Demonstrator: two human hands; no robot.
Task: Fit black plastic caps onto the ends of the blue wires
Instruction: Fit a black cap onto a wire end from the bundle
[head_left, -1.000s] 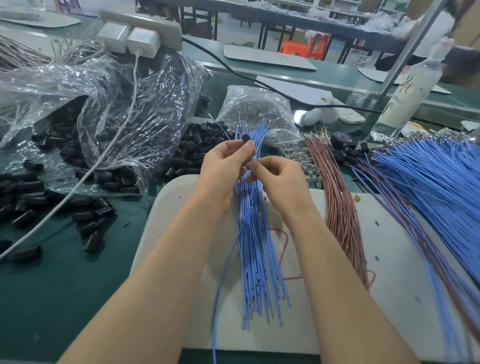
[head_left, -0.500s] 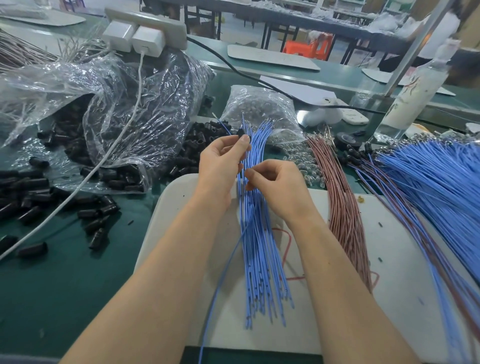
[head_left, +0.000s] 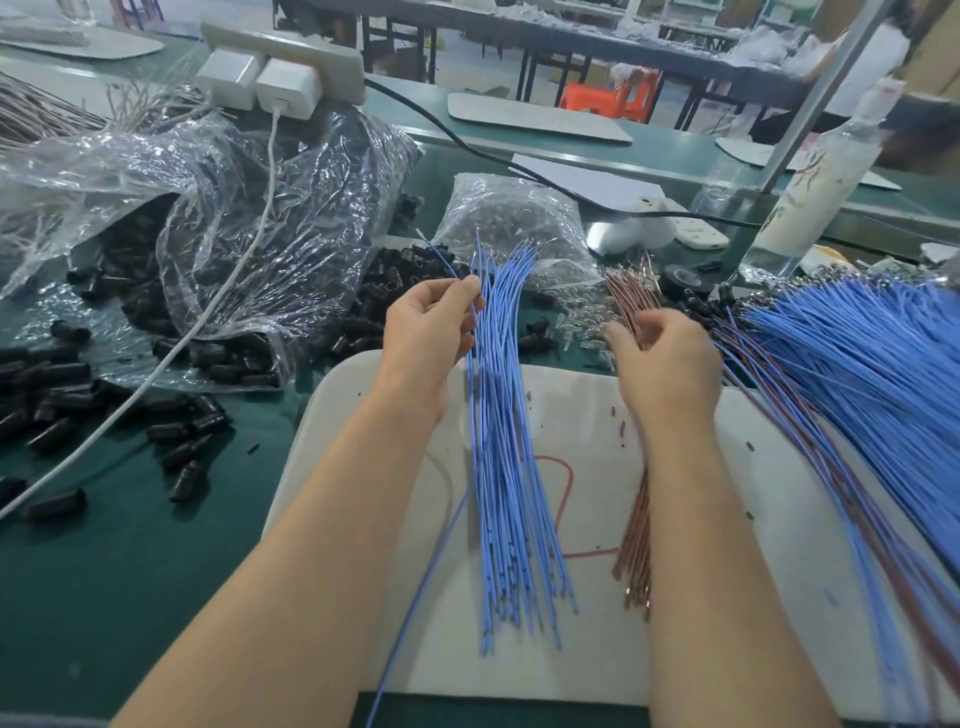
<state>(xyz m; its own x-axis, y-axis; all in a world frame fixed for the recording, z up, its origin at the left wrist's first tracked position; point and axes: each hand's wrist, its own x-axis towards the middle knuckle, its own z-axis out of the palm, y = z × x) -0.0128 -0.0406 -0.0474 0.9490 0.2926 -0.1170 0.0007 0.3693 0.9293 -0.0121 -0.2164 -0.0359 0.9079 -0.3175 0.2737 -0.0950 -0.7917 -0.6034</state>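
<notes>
Head view: the left hand (head_left: 428, 335) pinches a single blue wire (head_left: 415, 603) between thumb and fingertips, just beside the upper end of a bundle of blue wires (head_left: 506, 467) that lies lengthwise on a white board (head_left: 727, 639). The right hand (head_left: 670, 364) hovers over the brown wires (head_left: 635, 551) with fingers curled and blurred – I cannot tell whether it holds anything. Loose black caps (head_left: 62, 376) are scattered on the green tabletop (head_left: 104, 571) to the left, many spilling from a crumpled clear bag (head_left: 270, 218). A larger fan of blue wires (head_left: 862, 374) spreads at the right – partly off the board.
</notes>
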